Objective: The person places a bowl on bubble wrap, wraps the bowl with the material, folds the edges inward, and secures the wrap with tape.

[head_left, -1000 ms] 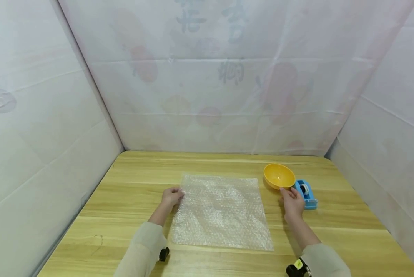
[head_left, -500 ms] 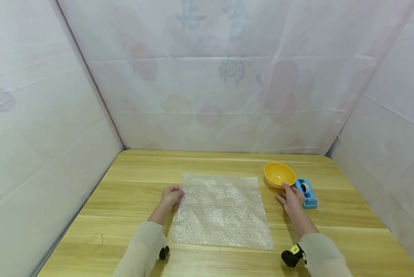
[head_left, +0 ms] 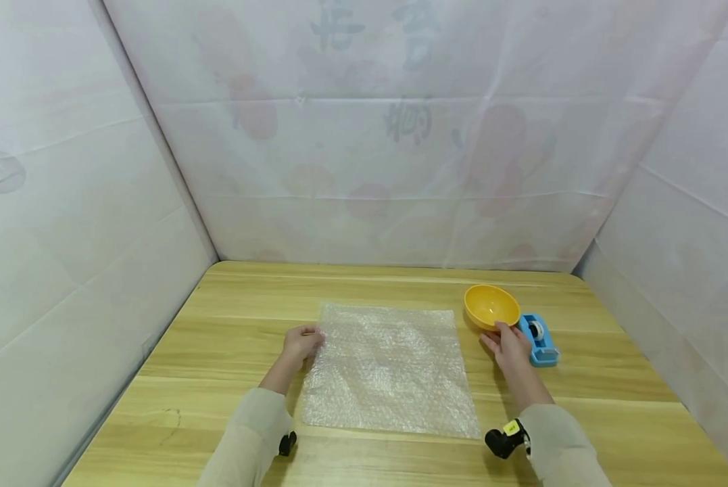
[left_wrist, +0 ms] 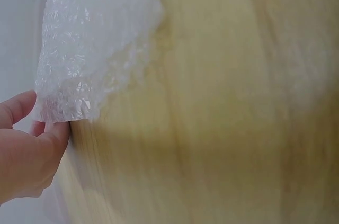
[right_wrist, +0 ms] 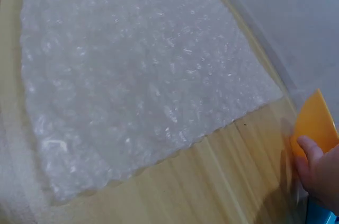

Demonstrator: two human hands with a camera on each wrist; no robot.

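Note:
A square sheet of clear bubble wrap (head_left: 391,368) lies flat on the wooden table (head_left: 248,304). My left hand (head_left: 301,342) pinches the sheet's left edge near the far corner; the left wrist view shows the thumb and fingers (left_wrist: 50,134) closed on the bubble wrap (left_wrist: 90,49). A yellow bowl (head_left: 491,305) stands upright right of the sheet. My right hand (head_left: 510,343) reaches to its near side with fingers extended, touching the wall. In the right wrist view a fingertip (right_wrist: 309,149) rests against the bowl (right_wrist: 316,121), beside the bubble wrap (right_wrist: 132,75).
A blue tape dispenser (head_left: 539,338) sits just right of the bowl, close to my right hand; its corner also shows in the right wrist view as the tape dispenser (right_wrist: 320,216). White sheeted walls (head_left: 65,237) enclose the table on the left, back and right.
My right hand has shifted slightly left and forward, from beside the tape dispenser up against the bowl's near side. The left hand and the bubble wrap have stayed put.

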